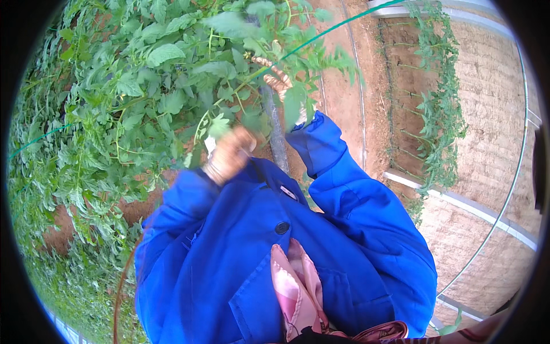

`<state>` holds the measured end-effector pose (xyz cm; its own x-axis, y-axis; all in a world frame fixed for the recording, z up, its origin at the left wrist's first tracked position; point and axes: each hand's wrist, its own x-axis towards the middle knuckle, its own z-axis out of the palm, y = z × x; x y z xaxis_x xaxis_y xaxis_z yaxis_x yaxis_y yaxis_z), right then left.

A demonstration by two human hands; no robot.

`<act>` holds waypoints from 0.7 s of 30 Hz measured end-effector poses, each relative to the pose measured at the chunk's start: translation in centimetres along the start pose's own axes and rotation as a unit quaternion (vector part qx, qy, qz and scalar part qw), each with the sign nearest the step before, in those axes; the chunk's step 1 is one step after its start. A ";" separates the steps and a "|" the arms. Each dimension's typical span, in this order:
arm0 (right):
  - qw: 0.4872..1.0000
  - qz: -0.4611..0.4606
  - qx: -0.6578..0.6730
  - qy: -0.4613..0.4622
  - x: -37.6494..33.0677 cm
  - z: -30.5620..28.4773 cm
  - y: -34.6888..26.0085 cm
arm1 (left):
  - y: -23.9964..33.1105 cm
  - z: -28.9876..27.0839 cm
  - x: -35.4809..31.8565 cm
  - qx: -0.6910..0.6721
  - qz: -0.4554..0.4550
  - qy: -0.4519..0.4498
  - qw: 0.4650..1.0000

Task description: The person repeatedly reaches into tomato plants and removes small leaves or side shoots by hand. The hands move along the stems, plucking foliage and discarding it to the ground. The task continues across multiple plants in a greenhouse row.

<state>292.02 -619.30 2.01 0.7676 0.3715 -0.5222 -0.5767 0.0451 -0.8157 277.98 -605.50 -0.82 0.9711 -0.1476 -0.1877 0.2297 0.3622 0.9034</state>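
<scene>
My right hand (pixel 279 83) reaches up into the leaves of a tomato plant (pixel 220 71). Its bent fingers close round a green stem (pixel 245 85) where a taut green twine (pixel 326 31) crosses; leaves cover part of the palm and wrist. Lower and to the left, my left hand (pixel 230 153) is curled and smeared by motion, in front of my chest. Beside its fingers shows a small white thing (pixel 210 144), whose kind I cannot make out, and a pale green shoot (pixel 217 125). Whatever the left hand holds is hidden.
Dense tomato foliage (pixel 69 166) fills the left side. A grey pipe (pixel 275 129) runs between the plants and my body. To the right, another plant row (pixel 438 109) stands over brown soil (pixel 487 114), with pale beams (pixel 475 212) and a long thin line (pixel 504 212) curving past.
</scene>
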 end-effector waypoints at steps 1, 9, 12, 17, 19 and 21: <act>0.998 -0.051 0.019 -0.041 -0.3 -0.6 0.7 | -1.1 1.2 -2.3 0.342 0.025 -0.113 0.932; 0.983 -0.080 0.087 -0.143 -1.4 0.3 -2.0 | -11.1 -7.4 9.4 -0.325 0.015 0.209 0.922; 0.956 -0.068 0.148 -0.244 -0.8 -1.5 2.1 | -3.3 -3.9 12.0 -0.274 0.049 0.132 0.951; 0.981 -0.168 -0.080 0.049 -0.3 -2.0 7.2 | -14.6 -7.7 18.4 -0.051 0.014 -0.165 0.985; 0.917 -0.254 -0.269 0.146 -2.2 -3.2 7.6 | -7.4 -5.4 15.2 0.118 -0.077 -0.138 0.980; 0.842 -0.299 -0.393 0.218 -5.2 -3.0 7.4 | -3.1 -4.1 13.0 0.026 -0.175 -0.125 0.976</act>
<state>284.62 -623.67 -2.08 0.9835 0.1174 0.1375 0.1804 -0.5871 -0.7891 290.12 -604.80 -7.66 0.7856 -0.4768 -0.3944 0.5351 0.2033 0.8200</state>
